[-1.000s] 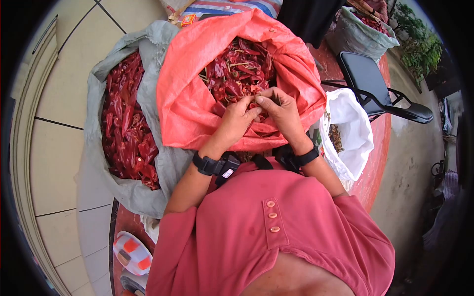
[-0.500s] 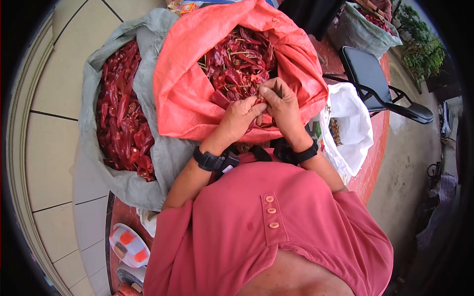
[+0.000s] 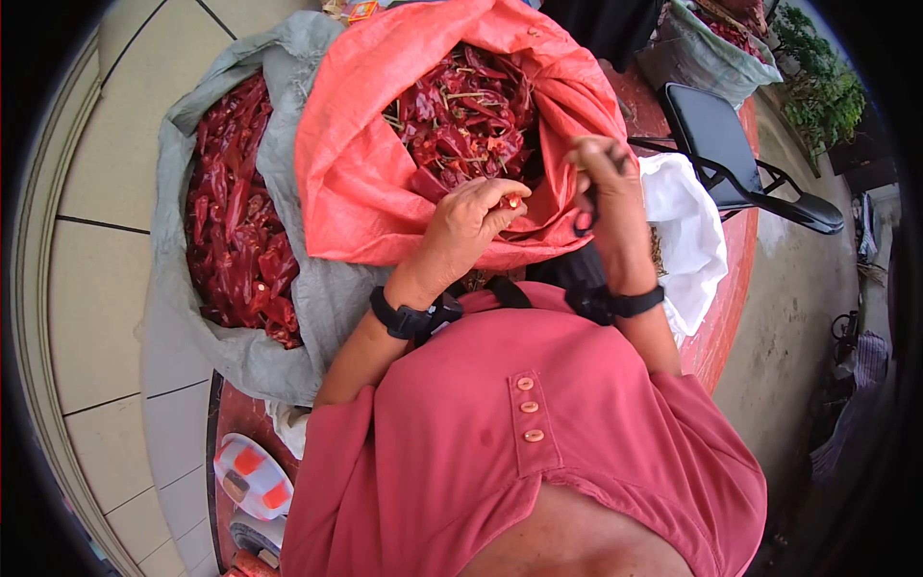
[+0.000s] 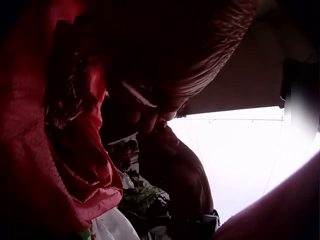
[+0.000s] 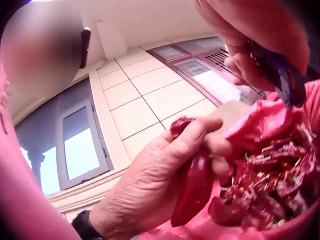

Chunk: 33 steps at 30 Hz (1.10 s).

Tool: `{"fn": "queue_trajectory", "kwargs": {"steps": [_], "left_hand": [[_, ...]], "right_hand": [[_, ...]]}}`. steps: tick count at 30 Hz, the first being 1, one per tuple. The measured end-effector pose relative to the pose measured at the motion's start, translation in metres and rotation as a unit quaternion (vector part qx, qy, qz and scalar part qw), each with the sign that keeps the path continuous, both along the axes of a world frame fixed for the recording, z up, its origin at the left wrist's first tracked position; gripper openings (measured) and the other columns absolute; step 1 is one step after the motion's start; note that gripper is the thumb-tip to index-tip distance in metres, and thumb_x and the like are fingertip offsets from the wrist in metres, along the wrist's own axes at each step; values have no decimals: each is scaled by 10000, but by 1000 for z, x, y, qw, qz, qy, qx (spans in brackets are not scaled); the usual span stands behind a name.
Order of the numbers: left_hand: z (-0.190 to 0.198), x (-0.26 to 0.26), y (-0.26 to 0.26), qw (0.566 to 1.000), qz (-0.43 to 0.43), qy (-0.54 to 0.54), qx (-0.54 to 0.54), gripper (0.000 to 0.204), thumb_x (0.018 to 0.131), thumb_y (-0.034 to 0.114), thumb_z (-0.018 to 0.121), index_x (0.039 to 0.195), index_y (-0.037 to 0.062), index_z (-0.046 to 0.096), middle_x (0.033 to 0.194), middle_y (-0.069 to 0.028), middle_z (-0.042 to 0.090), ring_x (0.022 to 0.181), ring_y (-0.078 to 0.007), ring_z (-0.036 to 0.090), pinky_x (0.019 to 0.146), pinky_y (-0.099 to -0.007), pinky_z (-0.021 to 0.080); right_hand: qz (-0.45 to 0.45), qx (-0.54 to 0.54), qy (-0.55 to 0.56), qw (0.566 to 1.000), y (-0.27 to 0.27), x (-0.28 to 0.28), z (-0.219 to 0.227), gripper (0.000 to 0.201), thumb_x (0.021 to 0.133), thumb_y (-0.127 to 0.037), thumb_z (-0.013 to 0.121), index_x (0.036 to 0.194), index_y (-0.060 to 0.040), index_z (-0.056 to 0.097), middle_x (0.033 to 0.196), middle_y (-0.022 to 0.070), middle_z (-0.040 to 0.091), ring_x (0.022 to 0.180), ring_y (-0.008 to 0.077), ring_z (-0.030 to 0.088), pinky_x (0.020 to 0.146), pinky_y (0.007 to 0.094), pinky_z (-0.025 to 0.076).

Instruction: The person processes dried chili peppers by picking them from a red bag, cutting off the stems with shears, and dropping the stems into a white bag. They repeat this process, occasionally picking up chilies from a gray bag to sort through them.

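My left hand [image 3: 457,229] grips a dried red chili [image 5: 192,192], its cut-looking end poking up past the thumb in the right wrist view. Below the fingers lies the open mouth of a coral-red woven sack [image 3: 346,207], filled with dried chilies [image 3: 461,120] and bits of stem. Over the sack's right rim is my right hand [image 3: 615,207], blurred and apart from the left. Its curled fingers hold dark scissors [image 5: 282,75], partly hidden by the hand. The left wrist view is very dark.
A grey sack [image 3: 332,327] with more red chilies stands at left. At right are a white bag [image 3: 692,250] and a black folding chair [image 3: 707,139]. Another filled sack [image 3: 707,62] is at the back right. A white and orange dish [image 3: 252,476] lies at lower left.
My right hand, earlier beside the left at the chili, has moved right with the scissors to the sack's rim. The left hand stays over the sack, holding the chili.
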<state>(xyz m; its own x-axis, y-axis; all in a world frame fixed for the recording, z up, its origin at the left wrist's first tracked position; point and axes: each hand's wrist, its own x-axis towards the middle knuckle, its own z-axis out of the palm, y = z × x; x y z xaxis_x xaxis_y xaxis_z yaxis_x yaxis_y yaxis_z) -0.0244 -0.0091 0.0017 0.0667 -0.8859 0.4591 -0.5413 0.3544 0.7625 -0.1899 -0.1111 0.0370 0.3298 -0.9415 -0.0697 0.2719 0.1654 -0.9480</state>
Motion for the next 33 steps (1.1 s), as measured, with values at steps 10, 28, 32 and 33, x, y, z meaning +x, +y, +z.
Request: {"fn": "queue_trajectory", "kwargs": {"steps": [10,28,32,33], "left_hand": [[68,41,77,931,300,-168,-125,284,809,40,715,1088,75,677,1120,-65,608,1032,-186,578,834,-300,489],[21,38,55,940,327,25,89,362,859,111,672,1176,-1,537,1070,-122,612,786,-169,619,692,-296,506],[-13,19,42,945,265,170,88,412,892,137,676,1206,-28,467,1033,-124,620,794,-111,590,693,-240,496],[-13,15,40,944,263,179,85,409,893,139,678,1206,-26,472,1026,-118,621,795,-110,588,693,-241,496]], "right_hand": [[-264,-302,568,718,-69,-162,-44,269,855,-95,634,1122,-72,657,1059,116,659,1025,276,622,882,360,484],[188,-398,363,821,24,63,-66,216,829,-176,666,1017,-85,611,963,135,566,895,334,610,749,421,493],[151,-382,254,876,18,52,-65,177,812,-84,690,967,-52,611,920,112,553,845,272,605,713,353,482],[133,-366,223,894,20,50,-65,173,804,-56,694,955,-47,611,910,101,546,833,252,594,705,335,474]]}}
